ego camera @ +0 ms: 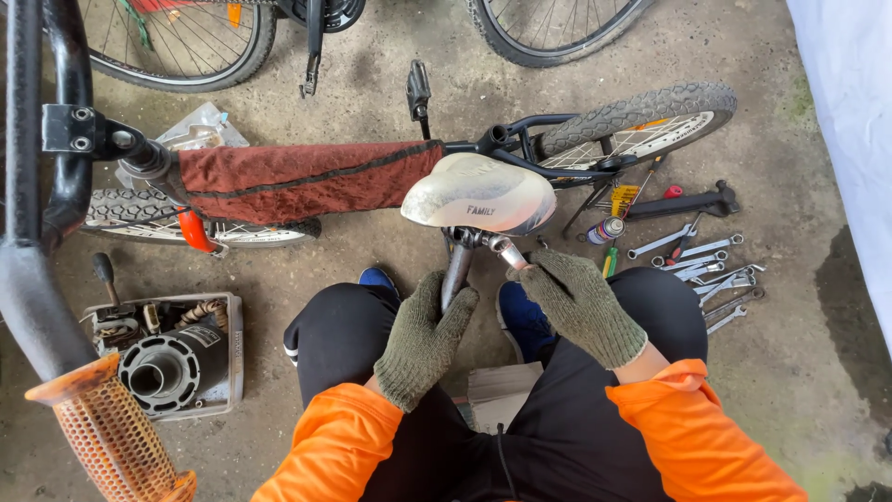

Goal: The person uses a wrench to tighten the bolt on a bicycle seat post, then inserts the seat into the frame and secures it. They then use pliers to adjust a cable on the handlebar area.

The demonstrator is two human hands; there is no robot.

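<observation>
- The bicycle saddle, white and worn, sits on top of its seat post; its long axis runs across the view, narrow nose toward the red-cloth-wrapped frame tube, broad back toward the rear wheel.
- The seat post slants down from under the saddle toward the person's knees.
- Left hand, in an olive knit glove, has its fingers wrapped around the post.
- Right hand, gloved too, pinches a metal tool at the clamp under the saddle.
- Spanners lie spread on the concrete floor to the right.
- An engine part sits left.
</observation>
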